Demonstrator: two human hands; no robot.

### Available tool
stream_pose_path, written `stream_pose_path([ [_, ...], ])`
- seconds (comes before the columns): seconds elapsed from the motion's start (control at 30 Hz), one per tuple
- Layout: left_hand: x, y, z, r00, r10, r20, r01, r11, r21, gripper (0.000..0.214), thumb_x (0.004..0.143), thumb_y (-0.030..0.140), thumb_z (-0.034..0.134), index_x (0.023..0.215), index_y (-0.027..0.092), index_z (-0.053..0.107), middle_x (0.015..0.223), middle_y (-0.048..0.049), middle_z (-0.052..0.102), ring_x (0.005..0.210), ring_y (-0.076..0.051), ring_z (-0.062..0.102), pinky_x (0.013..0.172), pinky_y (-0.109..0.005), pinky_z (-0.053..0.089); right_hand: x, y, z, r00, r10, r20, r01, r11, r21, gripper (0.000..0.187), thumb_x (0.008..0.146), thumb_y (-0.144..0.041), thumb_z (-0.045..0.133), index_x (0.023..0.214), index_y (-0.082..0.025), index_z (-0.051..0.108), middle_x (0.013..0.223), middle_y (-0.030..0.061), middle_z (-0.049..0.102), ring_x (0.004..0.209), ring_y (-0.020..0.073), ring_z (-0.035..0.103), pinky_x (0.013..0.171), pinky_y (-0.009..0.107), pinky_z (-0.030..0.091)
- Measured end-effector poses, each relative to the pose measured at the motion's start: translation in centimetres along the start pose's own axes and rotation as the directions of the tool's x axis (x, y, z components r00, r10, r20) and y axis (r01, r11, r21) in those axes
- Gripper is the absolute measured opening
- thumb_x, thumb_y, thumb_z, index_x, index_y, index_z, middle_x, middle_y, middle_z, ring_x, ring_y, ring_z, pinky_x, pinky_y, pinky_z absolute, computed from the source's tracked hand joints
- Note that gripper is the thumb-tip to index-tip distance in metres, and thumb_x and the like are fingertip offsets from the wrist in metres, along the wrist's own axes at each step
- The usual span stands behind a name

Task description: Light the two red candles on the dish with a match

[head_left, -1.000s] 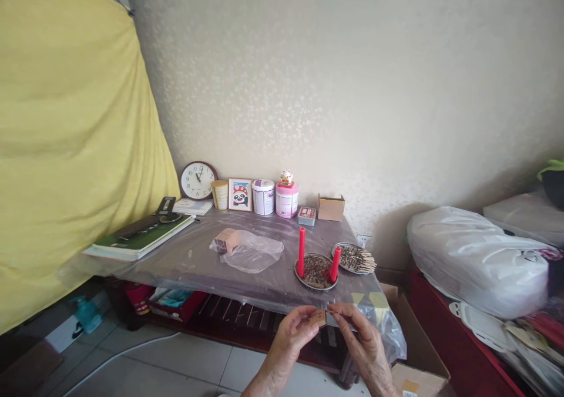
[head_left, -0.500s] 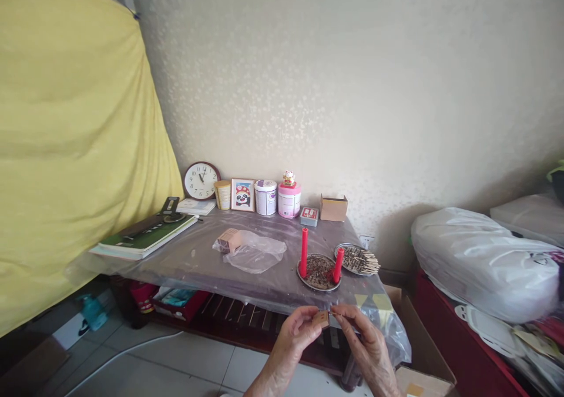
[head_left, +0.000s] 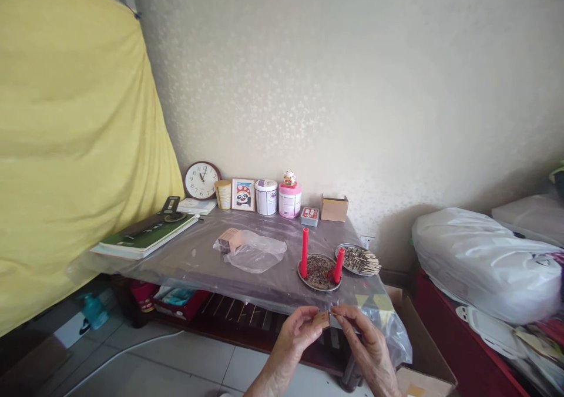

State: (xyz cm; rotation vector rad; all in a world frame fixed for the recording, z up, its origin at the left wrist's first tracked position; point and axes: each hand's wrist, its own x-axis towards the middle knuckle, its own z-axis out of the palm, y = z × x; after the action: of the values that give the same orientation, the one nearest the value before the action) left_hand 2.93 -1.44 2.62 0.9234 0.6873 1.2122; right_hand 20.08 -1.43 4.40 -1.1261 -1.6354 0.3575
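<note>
My left hand [head_left: 296,334] pinches a small brown matchbox [head_left: 321,319] in front of the table's near edge. My right hand [head_left: 363,337] is closed in a pinch right beside the box, its fingertips at the box's right end; what it pinches is too small to make out. Just beyond my hands, two red candles [head_left: 304,252] [head_left: 338,265] stand upright on a round metal plate [head_left: 319,272] filled with dark bits. A second plate [head_left: 356,258] to its right holds a pile of thin sticks.
The plastic-covered table [head_left: 198,259] carries a crumpled bag with a small box [head_left: 249,249], books [head_left: 143,235], a clock [head_left: 201,180], tins, a framed picture and a cardboard box [head_left: 333,207] along the wall. A yellow cloth [head_left: 66,150] hangs left. White bags [head_left: 480,262] lie right.
The view shifted slightly right and down between the earliest frame and now. My hands keep the same pinch at the matchbox, sitting a little lower in the picture.
</note>
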Motion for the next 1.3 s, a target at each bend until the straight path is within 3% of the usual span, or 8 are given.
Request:
stream_pose_path([
  [0.8,0.0,0.1,0.1,1.000,0.013,-0.015,-0.013,1.000,0.001,0.031,0.073,0.030,0.073,0.100,0.017,0.067,0.101,-0.0092,0.072,0.098,-0.023,0.060,0.089,-0.035,0.042,-0.4,1.2,0.4,1.000,0.009,-0.011,-0.008,1.000,0.029,0.019,0.087,-0.036,0.058,0.092,-0.023,0.070,0.089,0.0041,0.074,0.085,0.0198,0.069,0.077,0.025,0.054],
  [1.1,0.2,0.4,-0.1,0.999,0.040,-0.004,-0.041,0.998,-0.054,0.026,0.077,0.032,0.068,0.101,0.020,0.065,0.106,-0.0075,0.071,0.107,-0.025,0.059,0.096,-0.040,0.038,1.1,-1.0,-0.3,0.984,0.133,-0.119,-0.118,0.984,0.132,0.019,0.086,-0.037,0.059,0.090,-0.021,0.067,0.084,0.0037,0.074,0.078,0.0192,0.070,0.072,0.027,0.053],
  [1.2,0.1,0.8,0.1,0.999,0.031,-0.009,-0.032,0.996,-0.077,0.025,0.078,0.032,0.068,0.099,0.020,0.066,0.106,-0.0075,0.071,0.107,-0.025,0.058,0.096,-0.039,0.038,1.2,-1.9,0.0,0.981,0.117,-0.153,-0.098,0.987,0.128,0.015,0.086,-0.035,0.059,0.090,-0.022,0.066,0.083,0.0027,0.075,0.078,0.0179,0.070,0.072,0.026,0.054],
  [1.3,0.0,1.1,0.4,0.999,0.032,-0.009,-0.033,0.994,-0.102,0.023,0.079,0.032,0.068,0.098,0.020,0.066,0.107,-0.0070,0.070,0.107,-0.024,0.058,0.097,-0.039,0.037,0.8,-2.8,0.5,0.984,0.026,-0.177,-0.016,0.998,0.057,0.011,0.088,-0.030,0.059,0.091,-0.023,0.066,0.085,0.0017,0.074,0.079,0.0164,0.070,0.074,0.025,0.054],
])
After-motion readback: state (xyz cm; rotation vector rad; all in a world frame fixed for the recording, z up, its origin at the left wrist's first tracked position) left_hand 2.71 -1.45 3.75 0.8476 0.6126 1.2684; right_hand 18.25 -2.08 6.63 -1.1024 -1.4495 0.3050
